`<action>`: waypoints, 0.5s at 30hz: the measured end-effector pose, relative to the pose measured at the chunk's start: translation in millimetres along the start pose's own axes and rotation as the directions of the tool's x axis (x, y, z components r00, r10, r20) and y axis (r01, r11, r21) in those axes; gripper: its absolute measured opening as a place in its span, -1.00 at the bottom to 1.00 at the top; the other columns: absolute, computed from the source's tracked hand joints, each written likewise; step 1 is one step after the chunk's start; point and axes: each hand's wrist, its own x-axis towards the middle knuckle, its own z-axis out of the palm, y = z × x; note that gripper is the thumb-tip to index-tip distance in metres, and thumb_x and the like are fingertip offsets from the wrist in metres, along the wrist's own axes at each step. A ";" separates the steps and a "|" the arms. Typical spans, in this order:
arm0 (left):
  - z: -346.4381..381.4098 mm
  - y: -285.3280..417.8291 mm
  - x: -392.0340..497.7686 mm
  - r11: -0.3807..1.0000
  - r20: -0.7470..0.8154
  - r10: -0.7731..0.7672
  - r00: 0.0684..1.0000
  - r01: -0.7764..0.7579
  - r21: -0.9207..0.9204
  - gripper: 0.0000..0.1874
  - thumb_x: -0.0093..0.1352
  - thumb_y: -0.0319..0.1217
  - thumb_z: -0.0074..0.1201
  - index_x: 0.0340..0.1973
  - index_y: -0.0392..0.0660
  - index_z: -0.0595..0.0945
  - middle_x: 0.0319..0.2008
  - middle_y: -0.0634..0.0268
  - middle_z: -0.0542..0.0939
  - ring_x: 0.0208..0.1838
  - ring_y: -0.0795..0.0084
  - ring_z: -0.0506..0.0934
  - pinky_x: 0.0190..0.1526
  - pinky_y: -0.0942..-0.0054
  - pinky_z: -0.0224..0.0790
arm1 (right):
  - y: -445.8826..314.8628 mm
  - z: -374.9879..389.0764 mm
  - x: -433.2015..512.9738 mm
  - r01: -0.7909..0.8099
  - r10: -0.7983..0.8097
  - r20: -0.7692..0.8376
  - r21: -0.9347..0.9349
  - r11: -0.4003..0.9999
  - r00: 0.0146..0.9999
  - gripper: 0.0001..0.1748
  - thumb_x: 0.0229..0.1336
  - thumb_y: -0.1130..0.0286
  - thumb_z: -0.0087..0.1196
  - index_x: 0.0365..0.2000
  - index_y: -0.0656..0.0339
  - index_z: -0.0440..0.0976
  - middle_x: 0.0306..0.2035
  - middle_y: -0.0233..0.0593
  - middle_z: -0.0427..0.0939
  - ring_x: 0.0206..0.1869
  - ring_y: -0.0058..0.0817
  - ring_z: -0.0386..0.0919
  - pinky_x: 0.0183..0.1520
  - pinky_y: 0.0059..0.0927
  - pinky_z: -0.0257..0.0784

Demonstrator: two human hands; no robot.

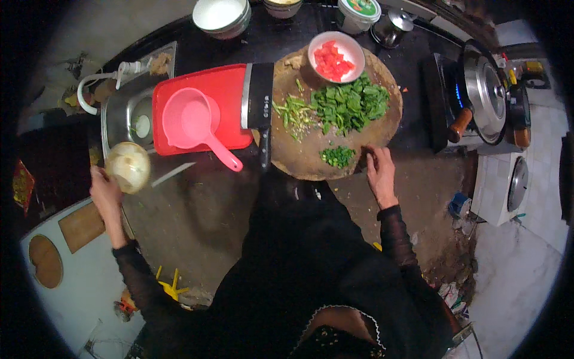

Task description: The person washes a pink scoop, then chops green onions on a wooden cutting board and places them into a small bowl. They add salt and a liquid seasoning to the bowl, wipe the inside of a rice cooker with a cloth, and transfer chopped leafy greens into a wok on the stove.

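My left hand (106, 188) grips the rim of a pale bowl (128, 168) beside the sink's near edge. Near the front right rim of a round wooden chopping board (296, 157) is my right hand (381, 172), its fingers bent; I see nothing held in it. Chopped scallions (338, 156) lie just left of that hand. Leafy greens (352, 105) and sliced green pieces (293, 114) lie farther back on the board. A bowl of cut tomato (335, 58) stands at its back edge. A cleaver (259, 98) lies across the board's left edge and a red tray (228, 89).
A pink dipper (190, 119) rests on the red tray, its handle over the front edge. Left of it is a steel sink (128, 103) with a white faucet (85, 94). On the right, a lidded pan (486, 96) sits on a stove with a blue flame. Bowls (222, 18) stand behind.
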 end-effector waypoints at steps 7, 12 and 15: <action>37.3 149.7 -169.2 0.839 0.622 0.185 0.761 0.207 -0.503 -0.86 0.31 -0.44 0.10 -0.28 -0.16 0.47 -0.41 0.01 0.60 -0.31 0.09 0.60 -0.20 0.14 0.44 | -2.2 32.2 -6.7 0.129 -0.128 0.022 -0.065 0.990 0.992 -0.62 0.21 0.58 0.03 0.06 0.24 0.41 -0.10 0.09 0.40 -0.04 0.17 0.44 0.00 -0.08 0.40; 97.6 213.1 -249.4 0.802 0.649 0.186 0.738 0.268 -0.534 -0.80 0.29 -0.47 0.09 -0.16 -0.08 0.52 -0.27 -0.07 0.67 -0.12 -0.18 0.62 -0.11 -0.01 0.45 | -11.5 30.1 -12.7 0.150 -0.158 0.097 0.083 0.985 0.983 -0.67 0.21 0.61 0.01 0.00 0.23 0.44 -0.17 0.06 0.39 -0.15 0.09 0.45 -0.08 -0.10 0.40; 134.2 252.5 -282.5 0.797 0.595 0.239 0.767 0.195 -0.572 -0.74 0.28 -0.48 0.04 -0.10 -0.04 0.55 -0.26 -0.06 0.68 -0.12 -0.17 0.63 -0.07 -0.03 0.46 | -3.9 22.9 -2.9 0.202 -0.201 0.050 0.002 0.979 0.978 -0.61 0.20 0.63 -0.01 0.04 0.19 0.46 -0.19 0.01 0.40 -0.13 0.01 0.45 -0.04 -0.14 0.40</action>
